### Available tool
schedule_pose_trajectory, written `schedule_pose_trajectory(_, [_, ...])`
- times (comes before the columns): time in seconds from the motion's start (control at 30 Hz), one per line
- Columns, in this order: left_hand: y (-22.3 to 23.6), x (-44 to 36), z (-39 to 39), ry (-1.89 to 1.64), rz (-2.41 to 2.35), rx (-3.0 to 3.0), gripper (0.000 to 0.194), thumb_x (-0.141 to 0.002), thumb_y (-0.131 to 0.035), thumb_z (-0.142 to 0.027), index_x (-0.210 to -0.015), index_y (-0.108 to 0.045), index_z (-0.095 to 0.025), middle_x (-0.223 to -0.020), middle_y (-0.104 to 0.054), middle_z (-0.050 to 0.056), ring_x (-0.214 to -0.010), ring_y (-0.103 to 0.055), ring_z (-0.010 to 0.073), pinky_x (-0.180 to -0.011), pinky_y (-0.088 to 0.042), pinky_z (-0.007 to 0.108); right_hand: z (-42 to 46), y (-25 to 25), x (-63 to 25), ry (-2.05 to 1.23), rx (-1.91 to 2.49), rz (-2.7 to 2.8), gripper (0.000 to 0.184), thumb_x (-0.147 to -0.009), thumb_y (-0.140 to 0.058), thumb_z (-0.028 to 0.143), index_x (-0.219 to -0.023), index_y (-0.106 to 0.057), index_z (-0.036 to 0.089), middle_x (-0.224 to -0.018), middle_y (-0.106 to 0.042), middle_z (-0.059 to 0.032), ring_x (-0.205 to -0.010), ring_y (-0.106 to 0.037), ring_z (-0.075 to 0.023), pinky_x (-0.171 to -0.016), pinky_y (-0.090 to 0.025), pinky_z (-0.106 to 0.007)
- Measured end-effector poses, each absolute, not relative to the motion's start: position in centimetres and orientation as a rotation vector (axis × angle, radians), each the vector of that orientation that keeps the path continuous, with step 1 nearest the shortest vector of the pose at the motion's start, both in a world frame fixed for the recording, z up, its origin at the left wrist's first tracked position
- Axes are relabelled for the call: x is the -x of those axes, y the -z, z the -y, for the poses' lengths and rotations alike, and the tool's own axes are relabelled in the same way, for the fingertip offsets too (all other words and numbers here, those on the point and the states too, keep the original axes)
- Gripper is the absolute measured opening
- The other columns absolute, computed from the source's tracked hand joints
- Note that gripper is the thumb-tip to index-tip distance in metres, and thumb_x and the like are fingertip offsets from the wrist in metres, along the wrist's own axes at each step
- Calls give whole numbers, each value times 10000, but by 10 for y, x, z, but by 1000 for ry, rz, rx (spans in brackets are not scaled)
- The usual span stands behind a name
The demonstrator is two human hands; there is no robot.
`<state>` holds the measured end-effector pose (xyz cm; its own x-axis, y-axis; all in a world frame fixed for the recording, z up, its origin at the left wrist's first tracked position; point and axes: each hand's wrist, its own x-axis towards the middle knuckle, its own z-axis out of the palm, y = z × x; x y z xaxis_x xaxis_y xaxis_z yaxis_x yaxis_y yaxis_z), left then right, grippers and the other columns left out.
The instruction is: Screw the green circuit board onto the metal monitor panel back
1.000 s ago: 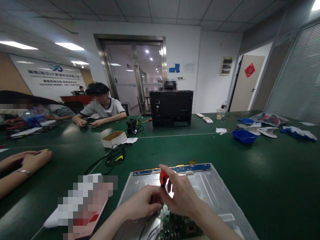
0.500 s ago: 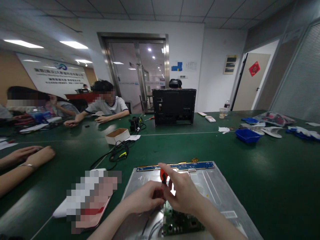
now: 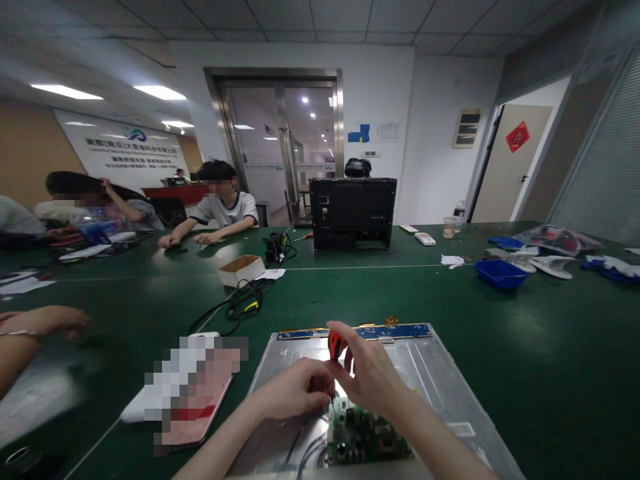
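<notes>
My right hand (image 3: 370,377) grips the red-and-black handle of a screwdriver (image 3: 336,344), the index finger lying over its top. The screwdriver stands upright, its tip down at the upper left edge of a green circuit board (image 3: 367,437). Beside the lower shaft, my left hand (image 3: 300,390) is closed, thumb and fingers pinched around it; the exact contact is partly hidden. The board sits on the back of a silver metal display panel (image 3: 440,380), which has a blue circuit strip (image 3: 407,330) along its far edge. Dark cables (image 3: 310,453) run left of the board.
Left of the panel lie a pink phone (image 3: 200,413) and a white object (image 3: 145,400), both blurred out. Further off are black cables (image 3: 240,300), a small box (image 3: 242,270), a black monitor housing (image 3: 353,215) and a blue tray (image 3: 500,273). Other people sit around the green table (image 3: 560,347).
The view has shifted slightly to the left. Both my hands stay at the board with the screwdriver upright. At far left, another person's hands have moved apart and one is blurred.
</notes>
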<state>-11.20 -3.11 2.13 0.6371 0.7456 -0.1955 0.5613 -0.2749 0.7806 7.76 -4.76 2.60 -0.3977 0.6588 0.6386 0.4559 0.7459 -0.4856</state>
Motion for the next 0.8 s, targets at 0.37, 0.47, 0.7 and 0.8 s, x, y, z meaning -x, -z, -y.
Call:
schedule_pose_trajectory(0.37, [-16, 116, 32, -257, -1072, -2038, 153, -759, -613, -217, -905, -610, -170, -812, -615, 11, -778, -559, 194, -715, -451, 282, 56, -34, -78, -260, 730, 2115, 602, -890, -440, 149, -1470, -290, 211, -812, -677, -16, -570, -589, -163, -607, -496, -305])
schedule_pose_trajectory(0.47, [-14, 116, 30, -258, -1049, -2015, 159, -751, -615, -215, -903, -605, -166, -807, -607, 9, -763, -557, 189, -700, -448, 275, 56, -34, -76, -247, 709, 2088, 576, -895, -445, 159, -1453, -312, 205, -868, -686, -34, -536, -554, -144, -580, -487, -295])
schedule_pose_trajectory(0.7, [-24, 113, 34, -264, -1088, -2031, 133, -712, -576, -170, -843, -601, -172, -755, -568, -12, -717, -530, 169, -641, -409, 254, 50, -33, -76, -215, 663, 2033, 533, -887, -512, 168, -1399, -374, 229, -970, -693, -41, -544, -540, -117, -580, -486, -267])
schedule_pose_trajectory(0.8, [-27, 112, 35, -275, -1085, -2034, 142, -703, -564, -163, -839, -602, -174, -750, -564, -15, -718, -529, 168, -645, -407, 255, 50, -35, -78, -237, 693, 2048, 563, -890, -502, 178, -1428, -343, 221, -967, -687, -44, -579, -572, -131, -571, -483, -267])
